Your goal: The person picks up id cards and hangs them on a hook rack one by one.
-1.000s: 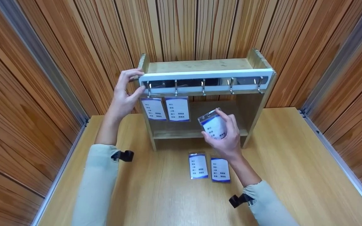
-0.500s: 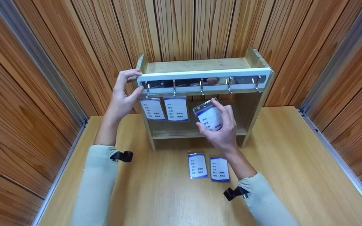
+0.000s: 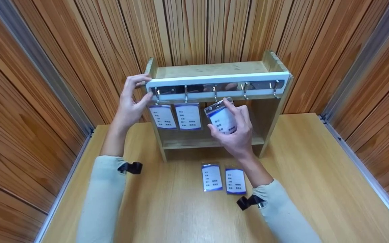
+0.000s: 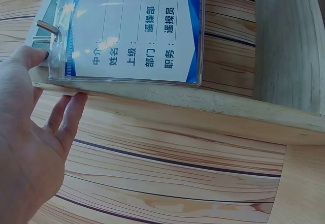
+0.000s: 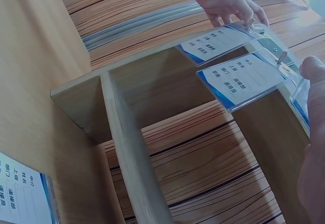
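My right hand (image 3: 240, 136) pinches a clear-cased ID badge (image 3: 222, 118) by its edges, tilted, with its slotted top just below the middle hook (image 3: 215, 91) of the hook rail (image 3: 194, 80). With thumb in front and fingers behind, my left hand (image 3: 132, 106) grips the rail's left end at the shelf's side panel. Two badges hang from the leftmost hooks: the outer badge (image 3: 162, 117) and the inner badge (image 3: 188, 116). In the left wrist view, a hook passes through the outer badge's (image 4: 127, 36) top. The right wrist view shows the held badge (image 5: 301, 102) only partly, beside my thumb.
A small wooden shelf (image 3: 211, 69) carries the rail on its front. On the tabletop (image 3: 171, 202) before it lie two more badges, a left one (image 3: 211, 178) and a right one (image 3: 235, 181). Wood-panelled walls (image 3: 191, 30) stand behind and at both sides.
My right hand has raised the badge up and to the left, from in front of the shelf opening to just under the middle hook. The left hand keeps its grip.
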`<state>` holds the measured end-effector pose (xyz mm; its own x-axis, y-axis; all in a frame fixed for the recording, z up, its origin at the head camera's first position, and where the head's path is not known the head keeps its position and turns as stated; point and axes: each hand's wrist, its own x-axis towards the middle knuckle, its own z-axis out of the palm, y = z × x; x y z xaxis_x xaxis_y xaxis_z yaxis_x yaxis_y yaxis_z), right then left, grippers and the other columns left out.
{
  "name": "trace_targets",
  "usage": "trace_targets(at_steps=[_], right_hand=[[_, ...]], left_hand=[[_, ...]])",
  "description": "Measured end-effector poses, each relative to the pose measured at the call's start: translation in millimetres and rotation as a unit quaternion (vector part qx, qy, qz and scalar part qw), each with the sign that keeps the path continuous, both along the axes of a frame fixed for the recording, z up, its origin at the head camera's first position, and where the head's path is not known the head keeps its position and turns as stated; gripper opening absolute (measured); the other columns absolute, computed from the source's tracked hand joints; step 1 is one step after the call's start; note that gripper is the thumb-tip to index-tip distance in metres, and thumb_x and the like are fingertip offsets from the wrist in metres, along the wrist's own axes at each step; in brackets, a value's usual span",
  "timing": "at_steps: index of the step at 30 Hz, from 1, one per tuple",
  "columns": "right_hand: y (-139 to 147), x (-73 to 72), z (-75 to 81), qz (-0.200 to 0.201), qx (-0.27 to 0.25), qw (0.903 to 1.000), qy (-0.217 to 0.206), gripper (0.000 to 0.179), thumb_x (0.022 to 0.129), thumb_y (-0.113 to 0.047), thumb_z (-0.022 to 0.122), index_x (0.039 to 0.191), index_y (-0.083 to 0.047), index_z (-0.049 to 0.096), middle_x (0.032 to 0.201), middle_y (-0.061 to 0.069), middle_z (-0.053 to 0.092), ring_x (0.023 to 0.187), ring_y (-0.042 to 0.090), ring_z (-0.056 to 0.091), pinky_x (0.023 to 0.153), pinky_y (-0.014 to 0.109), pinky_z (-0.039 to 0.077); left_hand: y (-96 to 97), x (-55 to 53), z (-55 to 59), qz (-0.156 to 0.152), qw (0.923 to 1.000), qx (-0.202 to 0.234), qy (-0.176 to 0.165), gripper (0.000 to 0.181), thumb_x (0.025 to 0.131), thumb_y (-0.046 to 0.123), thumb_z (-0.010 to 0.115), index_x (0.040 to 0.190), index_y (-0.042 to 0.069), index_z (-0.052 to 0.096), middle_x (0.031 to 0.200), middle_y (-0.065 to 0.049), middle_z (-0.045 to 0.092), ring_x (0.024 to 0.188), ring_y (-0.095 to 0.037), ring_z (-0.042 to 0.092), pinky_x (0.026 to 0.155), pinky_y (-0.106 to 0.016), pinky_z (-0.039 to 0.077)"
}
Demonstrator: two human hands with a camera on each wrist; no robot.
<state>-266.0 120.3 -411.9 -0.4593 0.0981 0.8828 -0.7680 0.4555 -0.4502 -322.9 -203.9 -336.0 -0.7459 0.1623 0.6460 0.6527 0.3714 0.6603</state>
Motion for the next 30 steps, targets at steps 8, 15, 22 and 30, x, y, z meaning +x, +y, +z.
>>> trace_targets(at_steps=[8,15,22,30], right_hand=[[-5,-4.2,2.6,-0.005,-0.008,0.9999,-0.01,0.072,0.081,-0.016,0.093,0.147,-0.001,0.067,0.113,0.021,0.059,0.104,0.024,0.061,0.088,0.017,0.056],[-6,-7.2,2.5,-0.01,-0.01,0.9997,-0.022,0.073,0.082,-0.016,0.093,0.148,0.0,0.066,0.115,0.022,0.059,0.105,0.027,0.062,0.089,0.02,0.056],[-8,-8.3,0.8,-0.009,-0.009,0.9991,-0.04,0.073,0.084,-0.016,0.094,0.15,-0.001,0.066,0.114,0.023,0.058,0.105,0.027,0.061,0.088,0.021,0.056],[-9,-12.2,-2.9,-0.01,-0.019,0.9986,-0.049,0.074,0.085,-0.015,0.093,0.152,-0.001,0.065,0.114,0.024,0.058,0.105,0.024,0.06,0.088,0.02,0.055]], left_hand=[[-0.9,0.9,-1.6,0.001,1.0,0.007,-0.007,0.038,0.109,0.006,0.067,0.147,0.003,0.06,0.167,-0.013,0.052,0.155,-0.03,0.05,0.133,-0.057,0.036],[0.0,-0.3,-0.4,-0.003,1.0,0.005,0.0,0.038,0.109,0.004,0.066,0.146,0.001,0.06,0.166,-0.016,0.053,0.153,-0.031,0.052,0.133,-0.056,0.036],[-1.1,-0.6,-1.2,-0.004,0.9999,0.009,-0.01,0.037,0.11,0.006,0.065,0.147,0.003,0.06,0.167,-0.013,0.052,0.154,-0.029,0.05,0.131,-0.059,0.038],[-1.4,-1.6,-0.8,-0.007,0.9999,0.01,-0.009,0.038,0.11,0.007,0.065,0.147,0.005,0.06,0.167,-0.011,0.052,0.154,-0.028,0.05,0.132,-0.06,0.037]])
